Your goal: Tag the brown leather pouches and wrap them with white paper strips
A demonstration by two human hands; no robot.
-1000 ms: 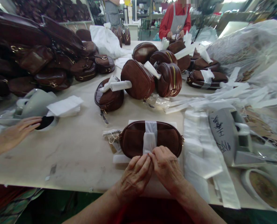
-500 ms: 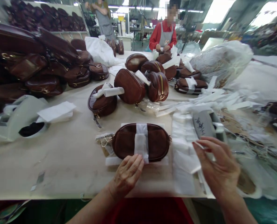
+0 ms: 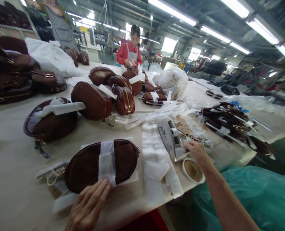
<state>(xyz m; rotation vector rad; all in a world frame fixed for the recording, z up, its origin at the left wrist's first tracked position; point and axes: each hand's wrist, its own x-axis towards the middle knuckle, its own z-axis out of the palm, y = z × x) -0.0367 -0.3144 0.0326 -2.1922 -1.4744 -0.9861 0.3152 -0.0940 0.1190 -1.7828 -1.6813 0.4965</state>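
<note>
A dark brown oval bag lies on the table with a white paper strip wrapped round its middle. My left hand rests on the strip's near end, its fingers stretched out and lying flat. A tag on a string hangs at the bag's left end. At the near end of a grey tape dispenser with handwriting on its side is my right hand, fingers closed together. Anything between those fingertips is too small to make out. White paper strips lie between the bag and the dispenser.
A round tub stands by the table's near edge. Behind are brown bags, loose white strips and a stuffed plastic bag. More wrapped bags lie right, above green plastic. A co-worker in red stands across.
The view has swung to the right. My right hand has moved from beside the white strips to the tape dispenser. My left hand stays at the strip on the bag.
</note>
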